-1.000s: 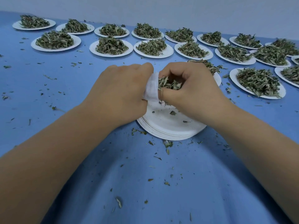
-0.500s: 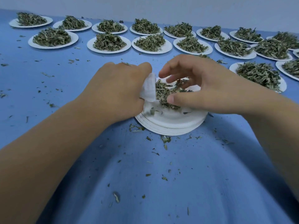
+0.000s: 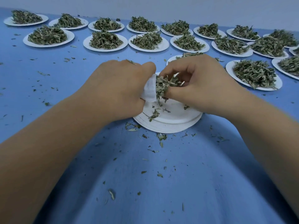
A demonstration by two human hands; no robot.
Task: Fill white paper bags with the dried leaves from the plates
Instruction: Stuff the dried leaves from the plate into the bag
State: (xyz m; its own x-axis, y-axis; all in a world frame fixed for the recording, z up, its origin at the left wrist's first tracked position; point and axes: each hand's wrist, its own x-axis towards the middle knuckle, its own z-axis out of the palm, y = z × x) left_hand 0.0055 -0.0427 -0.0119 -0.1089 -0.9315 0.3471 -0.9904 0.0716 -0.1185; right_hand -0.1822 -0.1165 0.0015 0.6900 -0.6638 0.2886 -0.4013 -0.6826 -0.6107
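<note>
Centrally, the left hand (image 3: 116,89) grips a white paper bag (image 3: 150,92). Its fingers are curled round the bag, so only the open end shows, turned toward the right hand (image 3: 202,88). The right hand pinches a clump of dried leaves (image 3: 163,85) between thumb and fingertips and holds it against the mouth of the bag. Some leaves of the clump hang below the thumb.

Both hands are above a stack of plates (image 3: 169,125), white and round, which lies on the blue desk (image 3: 161,183) near its middle. The topmost plate of the stack carries only a few leaf fragments (image 3: 153,114), and the left hand's heel covers the stack's left edge.

Just behind the right hand lies a half-hidden plate (image 3: 172,59), with leaves showing above the knuckles. To the right, near the right wrist, stands a heaped plate (image 3: 229,70) with its pile in full view.

Farther back, two rows of far plates (image 3: 87,44) run across the desk from left to right, each bearing its own heap of leaves (image 3: 105,40). The rows lie well apart from the hands.

Loose crumbs (image 3: 161,137) of leaf are scattered over the desk, thickest just in front of the stack and thinner toward the left side. A pale wall (image 3: 161,7) closes the view behind the desk.
</note>
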